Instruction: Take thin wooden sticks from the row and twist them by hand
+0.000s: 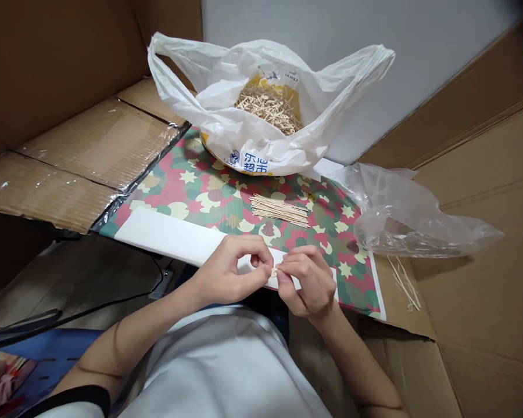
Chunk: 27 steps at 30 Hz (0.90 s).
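My left hand and my right hand meet close in front of my chest, fingers pinched together. Between their fingertips is a tiny pale wooden piece, held by both. Beyond the hands, a neat row of thin wooden sticks lies on the camouflage-patterned board. Farther back stands a white plastic bag, open, holding a heap of small wooden pieces.
A crumpled clear plastic bag lies at the right, with a few loose sticks below it on cardboard. Taped cardboard flaps rise at the left and cardboard walls at the right. A black cable runs at lower left.
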Motion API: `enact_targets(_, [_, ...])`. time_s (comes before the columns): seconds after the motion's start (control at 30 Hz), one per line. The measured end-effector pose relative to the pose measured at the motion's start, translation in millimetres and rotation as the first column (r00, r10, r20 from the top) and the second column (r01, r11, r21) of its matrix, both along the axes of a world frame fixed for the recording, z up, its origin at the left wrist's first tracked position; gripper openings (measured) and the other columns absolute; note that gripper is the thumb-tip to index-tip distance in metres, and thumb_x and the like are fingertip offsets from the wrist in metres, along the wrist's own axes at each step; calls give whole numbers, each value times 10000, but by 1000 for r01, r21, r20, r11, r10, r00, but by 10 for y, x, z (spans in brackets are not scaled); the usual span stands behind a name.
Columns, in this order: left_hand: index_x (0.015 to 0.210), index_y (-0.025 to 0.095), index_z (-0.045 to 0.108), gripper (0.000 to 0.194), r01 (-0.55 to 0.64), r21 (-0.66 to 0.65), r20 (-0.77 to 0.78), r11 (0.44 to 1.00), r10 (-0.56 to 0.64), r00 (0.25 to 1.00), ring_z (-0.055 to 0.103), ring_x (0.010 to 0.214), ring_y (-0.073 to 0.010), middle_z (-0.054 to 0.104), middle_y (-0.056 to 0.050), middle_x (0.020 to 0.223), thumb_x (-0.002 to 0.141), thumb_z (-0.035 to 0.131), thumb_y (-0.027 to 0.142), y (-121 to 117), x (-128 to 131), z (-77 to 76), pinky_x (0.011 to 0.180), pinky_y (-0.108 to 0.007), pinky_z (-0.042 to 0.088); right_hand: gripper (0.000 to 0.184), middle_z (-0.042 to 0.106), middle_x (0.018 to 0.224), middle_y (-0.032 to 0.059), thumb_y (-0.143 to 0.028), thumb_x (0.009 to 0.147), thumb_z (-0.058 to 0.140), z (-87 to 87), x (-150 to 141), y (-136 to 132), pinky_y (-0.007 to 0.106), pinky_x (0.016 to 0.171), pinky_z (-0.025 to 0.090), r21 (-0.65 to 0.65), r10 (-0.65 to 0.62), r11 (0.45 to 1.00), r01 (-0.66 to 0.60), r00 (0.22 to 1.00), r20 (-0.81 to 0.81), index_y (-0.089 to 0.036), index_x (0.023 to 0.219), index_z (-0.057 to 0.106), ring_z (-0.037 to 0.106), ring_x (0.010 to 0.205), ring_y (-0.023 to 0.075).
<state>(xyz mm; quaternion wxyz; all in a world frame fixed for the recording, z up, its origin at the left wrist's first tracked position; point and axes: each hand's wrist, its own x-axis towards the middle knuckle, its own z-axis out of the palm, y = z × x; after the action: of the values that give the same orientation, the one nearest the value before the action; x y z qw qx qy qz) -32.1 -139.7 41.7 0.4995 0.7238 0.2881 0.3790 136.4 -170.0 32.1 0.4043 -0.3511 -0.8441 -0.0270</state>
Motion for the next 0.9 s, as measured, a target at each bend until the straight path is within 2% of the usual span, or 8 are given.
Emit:
enact_targets(0.13, [559, 149, 521, 128, -14, 29, -10, 999, 14, 1000, 436, 574, -108, 485, 5, 549, 676, 480, 116, 33, 39, 29, 576, -234, 371, 175, 531, 618, 10, -63, 741, 450, -58, -79, -10, 330, 576, 445, -43, -19, 999, 15, 993, -114, -231, 788, 470, 504, 599, 173])
enact_targets(0.23, [549, 148, 518, 130, -38, -8, 49, 999, 38, 998, 429, 570, -105, 471, 9, 547, 671, 482, 124, 53, 72, -1, 568, -231, 361, 133, 511, 630, 4, -97, 788, 431, -96, -112, -29, 309, 590, 437, -273, -99, 962, 5, 938, -331, -221, 754, 462, 497, 621, 158])
enact_targets(0.37, [555, 144, 528, 131, 0, -133, 105, 991, 14, 994, 424, 557, -96, 479, 13, 557, 680, 488, 147, 83, 87, -81, 550, -217, 353, 110, 530, 693, 1, -199, 850, 428, 9, 10, 35, 271, 605, 428, -667, -130, 730, -147, 929, -347, -205, 751, 478, 518, 654, 137])
enact_targets(0.47, [550, 139, 532, 122, 101, -208, 120, 973, -77, 990, 418, 542, -91, 474, 19, 538, 666, 495, 150, 110, 73, -134, 542, -212, 341, 130, 550, 733, 5, -226, 867, 428, 213, 152, 171, 263, 633, 409, -762, 75, 626, -166, 985, -152, -195, 778, 518, 515, 688, 133])
enact_targets(0.6, [545, 138, 525, 129, 216, -258, 153, 941, -181, 971, 456, 575, -105, 514, 10, 558, 669, 507, 166, 132, 61, -186, 579, -225, 356, 134, 548, 709, -8, -220, 878, 442, 435, 210, 335, 262, 642, 368, -757, 369, 637, -145, 920, 134, -200, 759, 503, 469, 699, 135])
enact_targets(0.7, [550, 137, 521, 147, 233, -267, 184, 935, -188, 965, 488, 612, -118, 548, -2, 590, 692, 512, 176, 132, 63, -218, 617, -236, 372, 153, 499, 649, -17, -191, 873, 424, 479, 159, 368, 260, 608, 336, -715, 462, 679, -169, 855, 236, -200, 728, 471, 428, 662, 136])
enact_targets(0.83, [554, 139, 518, 142, 160, -272, 227, 949, -98, 969, 476, 606, -110, 536, 7, 591, 695, 509, 156, 120, 65, -257, 613, -233, 357, 166, 463, 620, -14, -151, 839, 411, 415, 92, 306, 260, 568, 312, -624, 319, 773, -116, 921, 224, -196, 680, 429, 398, 620, 136])
enact_targets(0.9, [554, 141, 521, 125, 115, -293, 263, 949, -36, 964, 453, 595, -102, 514, 16, 577, 678, 512, 136, 109, 72, -279, 603, -228, 343, 160, 482, 638, -11, -151, 827, 417, 348, 76, 252, 257, 568, 325, -635, 181, 769, -76, 978, 102, -194, 674, 428, 421, 617, 130])
